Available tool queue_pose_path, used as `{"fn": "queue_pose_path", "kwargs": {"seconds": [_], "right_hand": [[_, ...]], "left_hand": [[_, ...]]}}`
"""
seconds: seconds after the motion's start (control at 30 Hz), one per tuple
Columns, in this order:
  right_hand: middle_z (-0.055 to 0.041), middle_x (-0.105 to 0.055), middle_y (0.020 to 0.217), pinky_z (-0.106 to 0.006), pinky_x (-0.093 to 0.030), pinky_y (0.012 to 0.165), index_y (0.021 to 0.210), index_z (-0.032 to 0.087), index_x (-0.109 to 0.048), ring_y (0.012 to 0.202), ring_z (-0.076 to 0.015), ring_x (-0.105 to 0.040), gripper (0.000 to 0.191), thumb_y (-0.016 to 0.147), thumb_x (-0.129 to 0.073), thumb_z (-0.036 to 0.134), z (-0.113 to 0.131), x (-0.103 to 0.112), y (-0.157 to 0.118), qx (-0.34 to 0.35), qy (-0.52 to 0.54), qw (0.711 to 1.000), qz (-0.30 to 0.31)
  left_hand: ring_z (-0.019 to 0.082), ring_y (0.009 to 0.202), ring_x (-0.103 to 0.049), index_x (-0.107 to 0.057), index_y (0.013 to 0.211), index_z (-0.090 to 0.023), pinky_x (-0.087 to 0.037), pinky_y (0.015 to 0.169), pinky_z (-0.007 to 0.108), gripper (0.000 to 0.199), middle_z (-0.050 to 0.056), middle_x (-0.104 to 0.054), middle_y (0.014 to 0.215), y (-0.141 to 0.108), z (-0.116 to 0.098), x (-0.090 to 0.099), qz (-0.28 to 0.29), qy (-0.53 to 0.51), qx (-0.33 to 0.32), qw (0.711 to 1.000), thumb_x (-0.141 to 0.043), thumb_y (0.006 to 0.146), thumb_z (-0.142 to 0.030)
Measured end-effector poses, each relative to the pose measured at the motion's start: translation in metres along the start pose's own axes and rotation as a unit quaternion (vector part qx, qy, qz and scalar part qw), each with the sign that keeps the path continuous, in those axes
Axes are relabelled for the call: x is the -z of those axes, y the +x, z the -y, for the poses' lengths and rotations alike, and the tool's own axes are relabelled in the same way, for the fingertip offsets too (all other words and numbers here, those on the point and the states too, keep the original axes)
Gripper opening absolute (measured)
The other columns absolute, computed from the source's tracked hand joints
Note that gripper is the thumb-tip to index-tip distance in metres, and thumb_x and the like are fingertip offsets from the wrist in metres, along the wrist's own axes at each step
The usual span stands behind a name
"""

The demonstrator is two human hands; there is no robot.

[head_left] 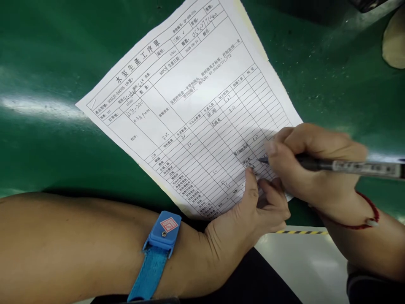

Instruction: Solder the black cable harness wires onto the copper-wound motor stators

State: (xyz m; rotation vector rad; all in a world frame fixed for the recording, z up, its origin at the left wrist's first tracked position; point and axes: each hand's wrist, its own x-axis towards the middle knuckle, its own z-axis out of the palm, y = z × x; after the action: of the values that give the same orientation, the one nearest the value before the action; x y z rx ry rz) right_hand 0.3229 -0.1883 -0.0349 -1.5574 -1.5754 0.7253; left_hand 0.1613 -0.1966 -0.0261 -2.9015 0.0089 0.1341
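A printed paper form [196,109] with a ruled table and handwritten entries lies tilted on the green surface. My right hand [316,160] is closed around a dark pen [360,166], whose tip is at the form's lower rows, by some handwriting. At the form's lower edge, my left hand [243,215] holds the paper, its thumb pressed on the sheet near the pen tip and its other fingers curled. Those curled fingers are partly hidden beside my right hand. A blue wrist strap [163,236] is around my left wrist, and a red cord bracelet [368,211] around my right.
The green tabletop [47,50] is glossy and reflects light. Black-and-yellow striped tape [300,232] runs along its near edge, with pale floor [303,257] below. A round beige object [394,40] is partly visible at the upper right, near a dark item [367,5].
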Motion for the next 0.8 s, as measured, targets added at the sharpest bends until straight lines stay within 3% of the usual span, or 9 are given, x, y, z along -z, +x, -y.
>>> {"fn": "queue_pose_path", "kwargs": {"seconds": [0.1,0.23,0.33,0.47,0.8], "right_hand": [[0.0047,-0.038,0.052,-0.027,-0.026,0.040,0.056,0.020,-0.041,0.046,-0.0085,-0.036,0.036,0.081,-0.065,0.010,-0.006,0.009,0.005,0.009,-0.001,0.999,-0.033],[0.0052,-0.038,0.052,-0.028,-0.030,0.042,0.057,0.020,-0.042,0.046,-0.0095,-0.041,0.035,0.078,-0.069,0.011,-0.012,0.016,0.009,0.022,-0.004,1.000,0.004],[0.0055,-0.037,0.051,-0.028,-0.034,0.043,0.058,0.021,-0.042,0.046,-0.0099,-0.040,0.035,0.080,-0.068,0.013,-0.013,0.014,0.010,0.027,0.012,1.000,0.011],[0.0055,-0.038,0.051,-0.027,-0.029,0.041,0.058,0.020,-0.041,0.047,-0.0088,-0.039,0.035,0.080,-0.066,0.010,-0.012,0.010,0.011,0.021,0.013,0.999,0.026],[0.0059,-0.037,0.051,-0.026,-0.027,0.041,0.056,0.019,-0.038,0.046,-0.0077,-0.039,0.036,0.079,-0.064,0.009,-0.012,0.006,0.011,0.025,-0.022,0.999,0.025]], "left_hand": [[0.015,0.120,-0.047,-0.042,0.133,-0.019,-0.058,0.097,0.040,0.044,0.004,-0.043,0.140,-0.001,0.003,0.001,-0.002,0.018,-0.003,1.000,-0.037,0.090,-0.012],[0.017,0.114,-0.052,-0.044,0.129,-0.015,-0.061,0.092,0.044,0.039,0.008,-0.049,0.134,0.003,-0.003,-0.003,-0.031,-0.010,0.023,0.999,-0.040,0.091,-0.011],[0.020,0.113,-0.053,-0.046,0.126,-0.012,-0.060,0.091,0.048,0.038,0.011,-0.050,0.132,0.006,-0.008,-0.005,-0.048,-0.047,0.048,0.997,-0.046,0.089,-0.010],[0.021,0.114,-0.052,-0.047,0.125,-0.011,-0.059,0.094,0.049,0.036,0.012,-0.049,0.132,0.005,-0.009,-0.005,-0.053,-0.080,0.056,0.994,-0.045,0.090,-0.012],[0.020,0.110,-0.053,-0.049,0.124,-0.014,-0.060,0.089,0.049,0.033,0.009,-0.052,0.129,0.006,-0.009,-0.008,-0.072,-0.058,0.058,0.994,-0.043,0.091,-0.015]]}}
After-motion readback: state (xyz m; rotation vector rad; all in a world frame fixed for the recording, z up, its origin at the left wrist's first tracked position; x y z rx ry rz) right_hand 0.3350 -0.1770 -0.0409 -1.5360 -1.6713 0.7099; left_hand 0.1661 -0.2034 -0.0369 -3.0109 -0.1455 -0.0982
